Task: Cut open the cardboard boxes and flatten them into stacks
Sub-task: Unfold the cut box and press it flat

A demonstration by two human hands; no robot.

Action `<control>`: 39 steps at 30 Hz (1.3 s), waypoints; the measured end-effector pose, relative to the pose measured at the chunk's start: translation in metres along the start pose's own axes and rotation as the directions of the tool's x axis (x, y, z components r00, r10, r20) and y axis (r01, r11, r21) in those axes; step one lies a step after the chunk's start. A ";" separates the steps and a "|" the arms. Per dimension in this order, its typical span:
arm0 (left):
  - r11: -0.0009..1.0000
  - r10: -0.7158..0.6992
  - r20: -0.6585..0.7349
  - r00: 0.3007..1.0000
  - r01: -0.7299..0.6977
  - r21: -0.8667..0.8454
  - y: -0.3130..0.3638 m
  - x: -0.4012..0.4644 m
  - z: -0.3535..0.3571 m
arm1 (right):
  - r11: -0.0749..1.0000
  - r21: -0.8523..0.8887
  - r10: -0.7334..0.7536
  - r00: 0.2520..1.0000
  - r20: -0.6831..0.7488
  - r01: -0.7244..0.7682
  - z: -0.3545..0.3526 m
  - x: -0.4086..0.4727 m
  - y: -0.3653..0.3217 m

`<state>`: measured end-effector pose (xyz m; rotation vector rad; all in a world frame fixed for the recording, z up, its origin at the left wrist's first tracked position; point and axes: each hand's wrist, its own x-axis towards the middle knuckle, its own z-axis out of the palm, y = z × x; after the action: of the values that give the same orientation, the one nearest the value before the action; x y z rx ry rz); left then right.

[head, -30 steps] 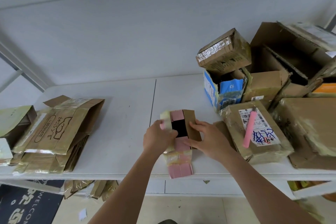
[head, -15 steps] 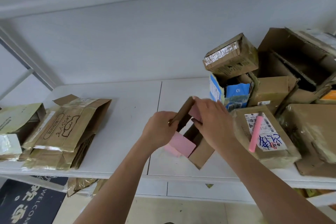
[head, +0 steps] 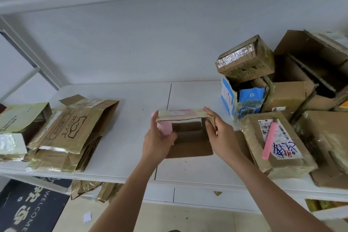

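Note:
A small brown box with pink sides (head: 188, 137) lies opened out at the middle of the white table (head: 122, 156), its brown inside facing me. My left hand (head: 159, 141) grips its left pink end. My right hand (head: 219, 134) holds its right end, fingers along the raised taped top panel. A stack of flattened boxes (head: 71, 133) lies at the left. Uncut boxes pile up at the right, one of them a taped box with a label (head: 276, 145), and a pink cutter (head: 269, 138) rests on it.
A blue and white box (head: 243, 100) carries a foil-taped box (head: 244, 58) behind my right hand. Large open cartons (head: 310, 73) fill the far right. More flattened cardboard (head: 90, 190) lies under the table beside a dark welcome mat (head: 28, 207). A grey wall stands behind.
The small box has been turned from end-on to lying sideways, opened wide between both hands. My hands have spread apart to its two ends.

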<state>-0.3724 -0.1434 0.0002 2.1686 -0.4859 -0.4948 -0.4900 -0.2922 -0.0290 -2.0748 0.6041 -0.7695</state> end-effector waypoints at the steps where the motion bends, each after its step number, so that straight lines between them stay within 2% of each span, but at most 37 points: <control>1: 0.993 0.029 0.071 0.997 -0.021 -0.113 -0.004 0.000 -0.005 | 0.998 0.011 -0.065 0.998 0.010 0.065 0.000 0.001 0.004; 3: 0.933 0.059 0.213 0.975 0.022 -0.360 -0.015 -0.002 -0.020 | 0.989 0.039 -0.143 0.986 0.089 0.140 -0.002 0.002 0.017; 5: 0.818 -0.026 0.330 0.944 0.210 -0.536 -0.032 -0.002 -0.034 | 0.995 0.033 -0.103 0.946 0.308 0.098 -0.002 -0.002 0.031; 7: 0.697 -0.137 0.428 0.893 0.395 -0.599 -0.048 0.001 -0.041 | 0.997 -0.070 0.012 0.813 0.582 0.035 0.004 -0.013 0.045; 9: 0.698 -0.194 0.469 0.862 0.457 -0.552 -0.059 0.005 -0.040 | 0.990 -0.138 0.113 0.693 0.712 -0.020 0.014 -0.024 0.055; 12: 0.785 -0.315 0.455 0.833 0.498 -0.369 -0.067 0.010 -0.035 | 0.960 -0.281 0.213 0.641 0.738 0.005 0.022 -0.029 0.051; 13: 0.802 -0.377 0.402 0.834 0.511 -0.309 -0.072 0.012 -0.032 | 0.938 -0.342 0.235 0.636 0.735 0.049 0.026 -0.029 0.047; 16: 0.879 -0.445 0.089 0.891 0.453 -0.146 -0.084 0.022 -0.023 | 0.847 -0.471 0.208 0.660 0.722 0.248 0.041 -0.032 0.041; 17: 0.881 -0.448 0.038 0.893 0.449 -0.147 -0.087 0.024 -0.019 | 0.808 -0.497 0.183 0.667 0.722 0.316 0.046 -0.035 0.042; 20: 0.874 -0.452 0.090 0.888 0.461 -0.157 -0.096 0.030 -0.001 | 0.750 -0.534 0.160 0.676 0.719 0.390 0.055 -0.043 0.051; 24: 0.915 -0.387 0.001 0.922 0.384 -0.126 -0.093 0.030 0.007 | 0.768 -0.526 0.117 0.728 0.676 0.365 0.055 -0.039 0.046; 25: 0.930 -0.352 -0.008 0.936 0.348 -0.118 -0.091 0.030 0.003 | 0.786 -0.515 0.077 0.772 0.631 0.343 0.055 -0.033 0.042; 27: 0.968 -0.245 -0.001 0.970 0.244 -0.062 -0.081 0.032 -0.011 | 0.817 -0.506 -0.030 0.895 0.445 0.279 0.048 -0.016 0.031; 28: 0.983 -0.182 0.020 0.983 0.183 -0.028 -0.075 0.033 -0.020 | 0.814 -0.524 -0.051 0.930 0.364 0.250 0.043 -0.006 0.027; 29: 0.993 -0.115 0.049 0.992 0.114 0.013 -0.071 0.034 -0.030 | 0.794 -0.558 -0.060 0.944 0.324 0.242 0.036 0.005 0.024; 31: 0.998 0.008 0.093 0.996 -0.014 0.066 -0.061 0.034 -0.051 | 0.779 -0.581 -0.013 0.931 0.364 0.238 0.026 0.024 0.015; 32: 0.996 0.057 0.097 0.994 -0.063 0.060 -0.058 0.034 -0.061 | 0.846 -0.499 0.058 0.899 0.434 0.187 0.023 0.032 0.008; 33: 0.994 0.097 0.091 0.991 -0.101 0.046 -0.056 0.034 -0.071 | 0.931 -0.357 0.132 0.843 0.522 0.075 0.024 0.037 0.000; 34: 0.991 0.130 0.084 0.988 -0.133 0.031 -0.056 0.034 -0.081 | 0.978 -0.200 0.169 0.774 0.610 -0.057 0.027 0.039 -0.008; 35: 0.988 0.150 0.076 0.986 -0.153 0.037 -0.054 0.032 -0.090 | 0.987 -0.095 0.162 0.746 0.646 -0.132 0.031 0.039 -0.014; 37: 0.984 0.162 0.005 0.987 -0.162 0.073 -0.050 0.028 -0.108 | 0.995 -0.012 0.091 0.814 0.574 -0.103 0.046 0.037 -0.024; 39: 0.986 0.146 -0.170 0.975 -0.130 0.102 -0.050 0.025 -0.127 | 0.995 0.053 0.050 0.876 0.480 -0.086 0.065 0.037 -0.037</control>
<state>-0.2790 -0.0447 0.0279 2.2221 -0.5649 -0.2045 -0.4136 -0.2614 -0.0185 -2.0575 0.3594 -0.2100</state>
